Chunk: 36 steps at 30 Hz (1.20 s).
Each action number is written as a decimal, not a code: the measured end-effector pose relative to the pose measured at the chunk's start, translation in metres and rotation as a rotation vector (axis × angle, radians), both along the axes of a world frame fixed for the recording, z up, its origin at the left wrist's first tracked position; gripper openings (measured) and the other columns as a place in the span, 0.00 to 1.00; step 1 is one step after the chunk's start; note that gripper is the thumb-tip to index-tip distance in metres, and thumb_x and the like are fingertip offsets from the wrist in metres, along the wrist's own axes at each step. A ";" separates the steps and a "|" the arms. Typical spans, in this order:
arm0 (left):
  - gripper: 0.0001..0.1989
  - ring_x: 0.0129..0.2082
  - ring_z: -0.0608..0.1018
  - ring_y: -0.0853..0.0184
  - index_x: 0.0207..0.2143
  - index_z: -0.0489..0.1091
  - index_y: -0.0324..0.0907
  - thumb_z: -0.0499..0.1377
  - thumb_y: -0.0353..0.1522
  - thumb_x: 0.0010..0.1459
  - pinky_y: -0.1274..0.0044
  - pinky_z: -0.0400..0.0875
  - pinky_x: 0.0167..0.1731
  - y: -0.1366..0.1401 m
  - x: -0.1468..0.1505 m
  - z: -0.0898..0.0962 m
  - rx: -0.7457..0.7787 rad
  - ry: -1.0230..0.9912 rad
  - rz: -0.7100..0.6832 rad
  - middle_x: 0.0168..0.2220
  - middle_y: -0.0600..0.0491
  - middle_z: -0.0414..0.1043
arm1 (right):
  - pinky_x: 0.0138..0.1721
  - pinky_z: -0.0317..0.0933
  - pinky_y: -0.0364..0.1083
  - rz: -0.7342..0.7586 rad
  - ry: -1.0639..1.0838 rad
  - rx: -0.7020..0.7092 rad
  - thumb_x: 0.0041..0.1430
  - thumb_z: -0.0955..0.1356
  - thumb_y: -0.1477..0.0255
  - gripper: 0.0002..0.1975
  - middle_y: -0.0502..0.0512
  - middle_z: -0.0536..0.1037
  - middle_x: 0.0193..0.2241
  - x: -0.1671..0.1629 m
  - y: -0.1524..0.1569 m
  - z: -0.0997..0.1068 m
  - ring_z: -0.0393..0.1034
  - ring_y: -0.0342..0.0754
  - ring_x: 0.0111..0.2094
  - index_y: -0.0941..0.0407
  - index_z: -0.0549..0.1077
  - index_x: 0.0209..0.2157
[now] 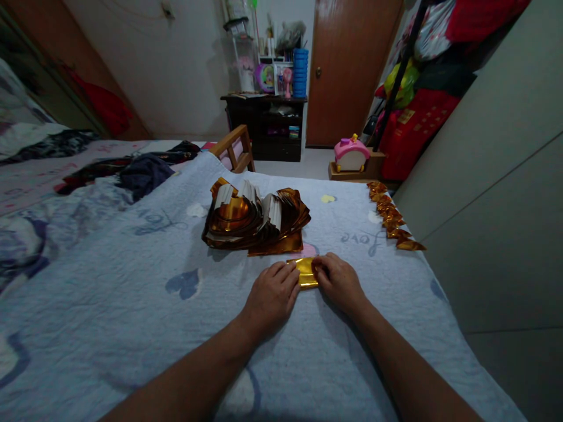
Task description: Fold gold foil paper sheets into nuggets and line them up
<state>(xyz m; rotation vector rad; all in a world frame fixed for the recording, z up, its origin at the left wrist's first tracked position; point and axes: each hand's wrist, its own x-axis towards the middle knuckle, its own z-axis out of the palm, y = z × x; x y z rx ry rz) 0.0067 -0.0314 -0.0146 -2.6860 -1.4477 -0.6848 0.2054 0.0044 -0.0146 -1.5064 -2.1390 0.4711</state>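
A small folded sheet of gold foil paper (308, 273) lies on the bed cover in front of me. My left hand (275, 293) holds its left end, fingers together and pressed on the foil; the thumb is hidden. At the right end, my right hand (341, 284) pinches the edge between curled fingers and thumb. Just beyond the hands sits a loose stack of gold foil sheets (237, 217), curled and showing white backs. Several folded gold foil pieces (389, 217) stand in a row along the bed's right edge.
The light blue patterned bed cover (176, 328) spreads under everything. Dark clothes (145, 176) lie to the left. Past the far edge are a wooden chair (235, 149), a dark cabinet (264, 129) and a pink toy-like box (352, 155). A pale panel (497, 234) rises at the right.
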 end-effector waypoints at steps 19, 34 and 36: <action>0.13 0.55 0.75 0.56 0.51 0.71 0.38 0.55 0.30 0.67 0.63 0.75 0.50 0.001 -0.001 -0.003 0.026 0.027 -0.017 0.55 0.43 0.75 | 0.40 0.60 0.45 -0.014 -0.013 -0.026 0.62 0.64 0.78 0.11 0.56 0.77 0.37 -0.001 0.000 0.002 0.71 0.49 0.38 0.58 0.77 0.43; 0.14 0.55 0.75 0.55 0.52 0.71 0.38 0.54 0.30 0.67 0.63 0.74 0.49 0.001 -0.001 -0.003 0.010 0.027 -0.025 0.55 0.42 0.74 | 0.41 0.61 0.44 -0.007 -0.035 -0.005 0.63 0.64 0.77 0.12 0.56 0.77 0.37 -0.001 0.000 -0.001 0.72 0.48 0.39 0.58 0.77 0.45; 0.13 0.54 0.74 0.55 0.52 0.71 0.39 0.54 0.30 0.67 0.63 0.74 0.49 0.001 0.000 -0.002 0.004 0.019 -0.025 0.55 0.42 0.74 | 0.41 0.61 0.44 0.000 -0.036 -0.009 0.63 0.64 0.78 0.12 0.56 0.76 0.37 -0.001 -0.001 0.001 0.72 0.48 0.38 0.58 0.77 0.45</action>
